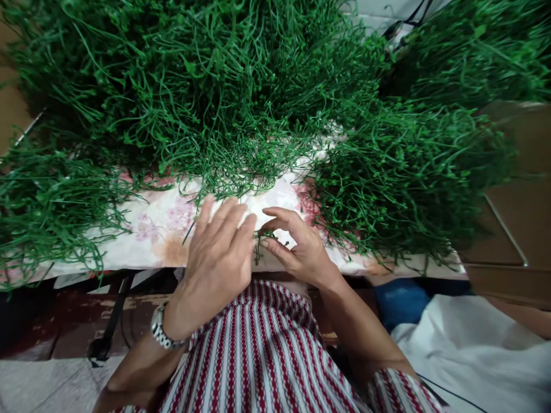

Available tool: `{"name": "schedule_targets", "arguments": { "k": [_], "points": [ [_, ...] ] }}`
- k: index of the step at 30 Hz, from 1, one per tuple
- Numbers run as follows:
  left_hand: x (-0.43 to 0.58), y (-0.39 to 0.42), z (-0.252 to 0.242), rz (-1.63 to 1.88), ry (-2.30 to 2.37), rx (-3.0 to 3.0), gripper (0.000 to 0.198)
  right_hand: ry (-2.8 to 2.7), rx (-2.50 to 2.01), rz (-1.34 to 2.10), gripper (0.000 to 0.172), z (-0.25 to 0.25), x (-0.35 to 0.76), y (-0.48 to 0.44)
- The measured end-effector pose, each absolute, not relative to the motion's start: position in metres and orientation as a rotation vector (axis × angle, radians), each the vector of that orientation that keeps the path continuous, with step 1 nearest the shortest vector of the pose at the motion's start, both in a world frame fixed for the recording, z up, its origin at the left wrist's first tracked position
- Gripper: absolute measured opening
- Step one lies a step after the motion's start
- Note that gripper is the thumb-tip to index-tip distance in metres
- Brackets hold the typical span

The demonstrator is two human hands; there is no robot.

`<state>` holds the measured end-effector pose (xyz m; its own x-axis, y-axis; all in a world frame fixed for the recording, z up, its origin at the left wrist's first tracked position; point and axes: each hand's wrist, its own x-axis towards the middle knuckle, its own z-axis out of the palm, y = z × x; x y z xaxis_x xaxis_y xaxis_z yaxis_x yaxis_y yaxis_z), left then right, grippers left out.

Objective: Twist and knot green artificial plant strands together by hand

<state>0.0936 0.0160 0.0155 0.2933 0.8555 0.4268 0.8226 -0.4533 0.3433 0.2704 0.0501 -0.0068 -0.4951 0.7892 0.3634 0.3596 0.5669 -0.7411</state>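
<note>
Green plant heap (206,74): is filling the far side.
Floral cloth (172,249): is lying underneath.
Left hand (220,244): is extending its fingers palm-down; grip beneath, cannot tell.
Right hand (303,246): is curving, thumb and forefinger apart.
Green sprig (267,234): is showing between the hands.

A sprig heap (193,74) spread across the back of the worktop (167,252); before it, 1 left pile (47,201) and 1 right pile (400,178) flanked the left hand (219,249) and right hand (301,246).
</note>
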Motion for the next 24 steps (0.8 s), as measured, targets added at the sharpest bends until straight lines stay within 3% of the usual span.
{"name": "schedule_targets", "arguments": {
  "k": [3, 9, 24],
  "points": [
    [0.099, 0.021, 0.014, 0.763, 1.431, 2.415, 0.018, -2.139, -0.871, 0.807, 0.031, -0.003, 0.270, 0.049],
    [0.095, 0.021, 0.004, 0.841, 1.477, 2.298, 0.019, -2.239, -0.847, 0.718, 0.014, 0.000, 0.272, 0.048],
    [0.076, 0.022, 0.003, 0.654, 0.985, 2.571, 0.022, -2.365, -0.480, 1.175, 0.018, -0.001, 0.278, 0.059]
  ]
}}
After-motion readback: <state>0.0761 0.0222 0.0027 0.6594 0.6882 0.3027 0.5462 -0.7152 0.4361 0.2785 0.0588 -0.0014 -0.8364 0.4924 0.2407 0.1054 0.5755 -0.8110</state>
